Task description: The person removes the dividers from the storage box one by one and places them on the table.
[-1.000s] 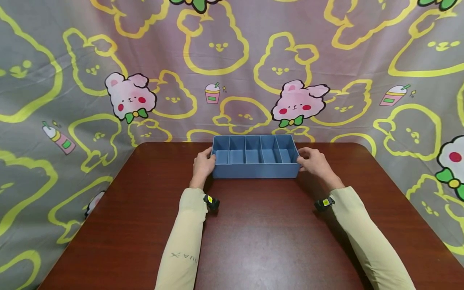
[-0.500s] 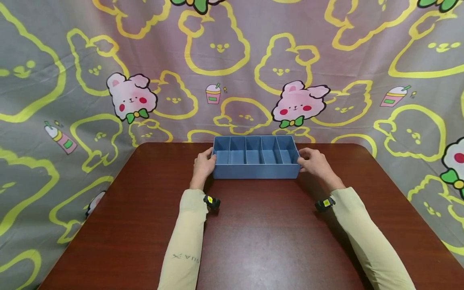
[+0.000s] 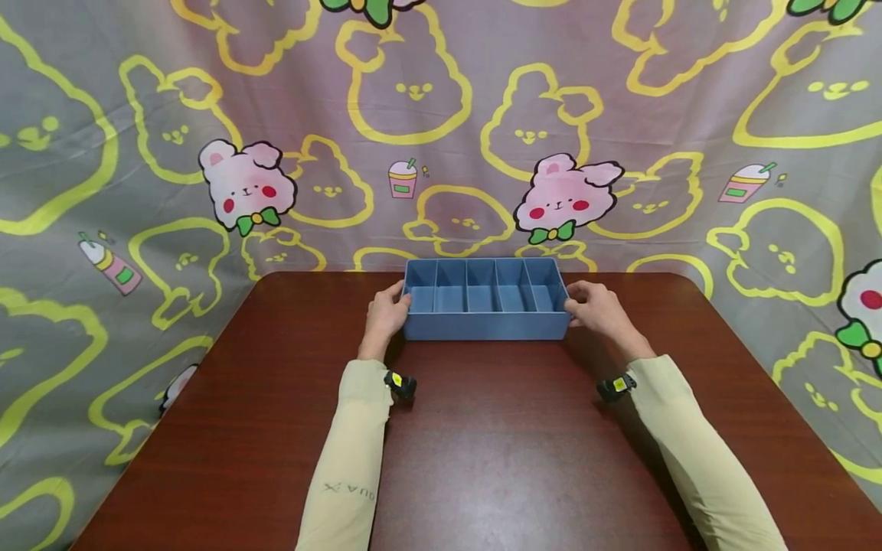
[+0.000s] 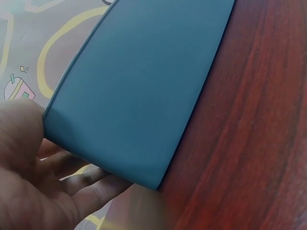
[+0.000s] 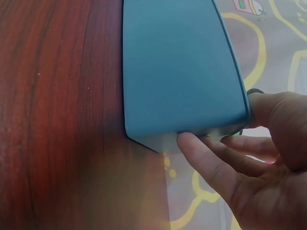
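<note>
A blue plastic divided box (image 3: 485, 326) stands on the table near its far edge, its row of several compartments facing up. At the box's left end, my left hand (image 3: 387, 312) grips the end wall, thumb at the rim and fingers along the outside. The right end is held the same way by my right hand (image 3: 598, 308). In the left wrist view, the fingers of the left hand (image 4: 43, 187) lie against the end, partly hidden by the box (image 4: 139, 91). Fingertips of the right hand (image 5: 254, 167) touch the box's (image 5: 182, 67) outer end in the right wrist view.
The brown wooden table (image 3: 510, 444) extends in front of the box and to both sides. A grey curtain (image 3: 441, 99) with yellow and pink cartoon prints hangs close behind the box and along both sides.
</note>
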Available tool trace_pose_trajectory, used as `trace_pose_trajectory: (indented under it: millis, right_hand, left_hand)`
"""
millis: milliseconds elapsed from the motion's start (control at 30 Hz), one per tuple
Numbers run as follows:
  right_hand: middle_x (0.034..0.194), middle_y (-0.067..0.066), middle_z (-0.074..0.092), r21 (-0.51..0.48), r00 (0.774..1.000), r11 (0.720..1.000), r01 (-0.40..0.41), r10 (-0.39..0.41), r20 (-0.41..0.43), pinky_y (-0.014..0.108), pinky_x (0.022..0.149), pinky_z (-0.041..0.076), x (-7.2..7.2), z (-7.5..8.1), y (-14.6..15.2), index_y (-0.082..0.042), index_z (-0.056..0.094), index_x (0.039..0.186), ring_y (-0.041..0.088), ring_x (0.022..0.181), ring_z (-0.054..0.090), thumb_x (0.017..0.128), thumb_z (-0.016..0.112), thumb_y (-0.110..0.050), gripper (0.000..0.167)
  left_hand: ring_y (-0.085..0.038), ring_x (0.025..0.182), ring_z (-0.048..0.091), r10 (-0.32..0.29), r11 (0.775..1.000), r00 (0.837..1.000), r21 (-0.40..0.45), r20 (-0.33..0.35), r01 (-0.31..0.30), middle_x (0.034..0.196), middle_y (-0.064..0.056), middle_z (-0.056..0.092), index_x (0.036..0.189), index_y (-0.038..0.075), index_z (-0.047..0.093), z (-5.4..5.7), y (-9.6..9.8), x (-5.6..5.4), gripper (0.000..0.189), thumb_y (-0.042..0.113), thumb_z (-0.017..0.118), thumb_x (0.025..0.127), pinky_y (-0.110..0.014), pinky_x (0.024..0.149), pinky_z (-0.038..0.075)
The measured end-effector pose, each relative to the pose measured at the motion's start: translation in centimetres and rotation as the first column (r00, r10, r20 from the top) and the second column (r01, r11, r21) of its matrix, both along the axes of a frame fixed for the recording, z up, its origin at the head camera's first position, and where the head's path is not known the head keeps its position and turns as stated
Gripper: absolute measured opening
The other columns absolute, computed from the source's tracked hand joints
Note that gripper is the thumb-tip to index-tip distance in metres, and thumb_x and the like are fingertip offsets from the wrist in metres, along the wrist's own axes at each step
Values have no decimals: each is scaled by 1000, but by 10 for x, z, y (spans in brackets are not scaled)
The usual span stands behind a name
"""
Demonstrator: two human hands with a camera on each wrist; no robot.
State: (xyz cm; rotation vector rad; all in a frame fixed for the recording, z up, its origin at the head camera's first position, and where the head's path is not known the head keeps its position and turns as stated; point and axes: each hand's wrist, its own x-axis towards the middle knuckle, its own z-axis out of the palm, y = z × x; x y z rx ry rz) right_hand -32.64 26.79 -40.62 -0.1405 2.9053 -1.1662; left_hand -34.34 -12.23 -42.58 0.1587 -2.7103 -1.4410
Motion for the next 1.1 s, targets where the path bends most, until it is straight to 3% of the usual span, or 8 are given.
trace_pose_trajectory:
  millis: [333, 700, 867, 1100]
  right_hand:
    - [113, 26, 65, 9, 999, 1000, 29, -29, -36, 33, 70, 58, 2, 3, -1, 1, 55, 130, 32, 78, 73, 97, 53, -20, 39]
    - [120, 23, 64, 24, 993, 997, 68, -66, -103, 39, 73, 57, 7, 7, -1, -1, 56, 128, 35, 85, 71, 98, 51, -23, 37]
    - [122, 22, 64, 45, 979, 995, 83, -73, -191, 42, 78, 53, 9, 10, -4, -1, 59, 126, 34, 91, 64, 98, 51, -22, 37]
    - [115, 20, 68, 23, 954, 994, 106, -95, -284, 39, 76, 46, 11, 15, -8, -3, 63, 123, 32, 92, 61, 95, 52, -19, 33]
  left_hand:
    - [-36, 142, 36, -6, 1000, 1000, 7, 10, 6, 150, -8, 48, 149, 23, 45, 1, 0, 0, 51, 33, 51, 100, -53, 111, 35]
    - [-35, 135, 45, -8, 1000, 1000, 1, 1, 8, 142, -10, 56, 149, 23, 46, 2, 0, 0, 50, 32, 51, 100, -52, 107, 40]
    - [-35, 132, 48, -9, 1000, 1000, -6, -4, 9, 139, -9, 59, 148, 23, 46, 2, 0, 0, 50, 33, 52, 100, -51, 105, 42]
    - [-36, 133, 46, -9, 1000, 1000, -3, -22, 9, 139, -11, 58, 148, 19, 47, 1, 0, 0, 50, 29, 52, 100, -53, 107, 41]
